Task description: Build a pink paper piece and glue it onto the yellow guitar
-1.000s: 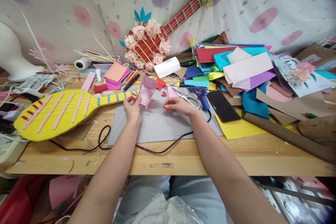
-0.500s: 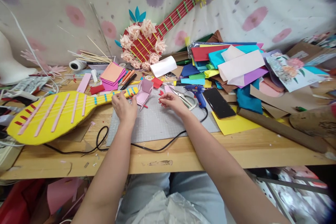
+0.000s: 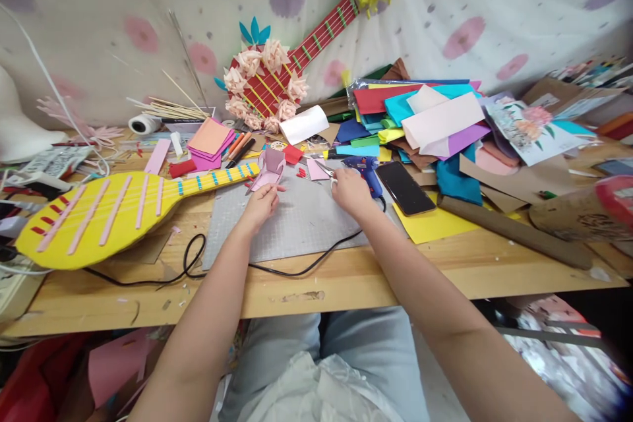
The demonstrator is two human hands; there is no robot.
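My left hand (image 3: 263,204) is closed in a pinch on a small red strip (image 3: 281,188) at the fingertips. Just beyond it stands a folded pale-pink paper piece (image 3: 270,168) on the grey cutting mat (image 3: 301,224). My right hand (image 3: 352,190) is closed around the handles of the scissors (image 3: 326,170), whose blades point left and away from me. Several tiny red pieces (image 3: 301,173) and a small pink paper square (image 3: 317,169) lie between the hands. The neck of a yellow toy instrument (image 3: 99,217) reaches the mat at left.
A blue glue gun (image 3: 366,175) lies beside the right hand, its black cord (image 3: 306,270) crossing the mat's front. Farther right are a phone (image 3: 405,188), yellow paper (image 3: 445,223) and a brown tube (image 3: 509,229). Behind stand a red flowered instrument (image 3: 267,89) and coloured paper (image 3: 440,122).
My left hand has moved right from the yellow neck and now pinches a red strip. My right hand has moved right onto the scissors and taken hold of them.
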